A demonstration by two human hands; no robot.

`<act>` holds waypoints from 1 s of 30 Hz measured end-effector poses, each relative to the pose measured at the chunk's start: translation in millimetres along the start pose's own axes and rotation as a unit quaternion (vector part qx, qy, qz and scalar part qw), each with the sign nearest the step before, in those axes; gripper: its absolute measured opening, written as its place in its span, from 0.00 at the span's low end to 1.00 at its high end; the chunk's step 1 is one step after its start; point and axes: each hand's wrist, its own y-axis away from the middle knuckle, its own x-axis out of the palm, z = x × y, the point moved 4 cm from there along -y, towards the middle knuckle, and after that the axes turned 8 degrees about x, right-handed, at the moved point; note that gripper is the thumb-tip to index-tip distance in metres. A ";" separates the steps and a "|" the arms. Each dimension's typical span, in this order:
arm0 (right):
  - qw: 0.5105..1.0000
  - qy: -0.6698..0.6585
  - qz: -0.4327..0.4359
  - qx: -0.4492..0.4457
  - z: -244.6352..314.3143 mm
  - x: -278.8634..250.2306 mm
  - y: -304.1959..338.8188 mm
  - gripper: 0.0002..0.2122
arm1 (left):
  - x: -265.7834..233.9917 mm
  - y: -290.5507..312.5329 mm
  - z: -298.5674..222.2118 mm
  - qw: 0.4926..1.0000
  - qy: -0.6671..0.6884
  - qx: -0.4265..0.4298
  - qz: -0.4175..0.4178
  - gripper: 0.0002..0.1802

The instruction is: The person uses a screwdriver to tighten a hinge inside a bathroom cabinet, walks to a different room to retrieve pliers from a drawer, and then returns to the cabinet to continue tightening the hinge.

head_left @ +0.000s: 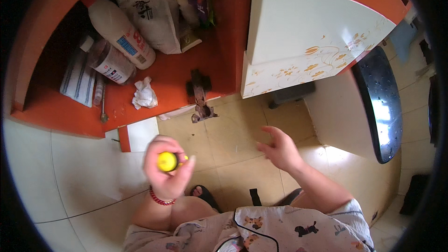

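Note:
My left hand (169,168) is wrapped round a small tool handle with a rounded yellow end (167,162) and a dark ring. A bit more yellow shows by the fingertips; the rest of it is hidden in my fist. A red bead bracelet circles that wrist. To the right, my right hand (280,150) hangs over the tiled floor, thumb and forefinger apart, with nothing visible in it. Ahead, between the two hands, a rusty brown metal piece (200,95) lies across the front edge of the orange cabinet shelf (175,86) and sticks out past it.
On the shelf stand a large white bottle (122,35), a clear labelled bottle (111,64), a white bag (151,16), a striped folded cloth (80,79) and crumpled tissue (144,94). A white flowered door (308,32) juts out at right, near a black-topped surface (380,102). Below the shelf is a white panel (142,135).

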 end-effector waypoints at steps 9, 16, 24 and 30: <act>0.944 -0.296 0.001 0.146 -54.4 -14.2 38.0 0.11 | 88.8 30.2 0.5 0.967 -0.202 -0.067 0.138 0.15; 0.958 -0.226 0.019 0.177 -74.9 7.9 17.7 0.18 | 105.2 58.9 23.2 0.961 -0.174 -0.070 0.206 0.17; 0.804 -0.513 0.088 0.290 -156.3 89.6 38.2 0.08 | 116.9 96.8 -6.1 0.984 -0.119 0.017 0.134 0.13; 0.870 -0.452 0.022 0.195 -247.1 99.8 105.8 0.15 | 109.1 125.3 -28.6 0.972 -0.104 -0.143 0.153 0.14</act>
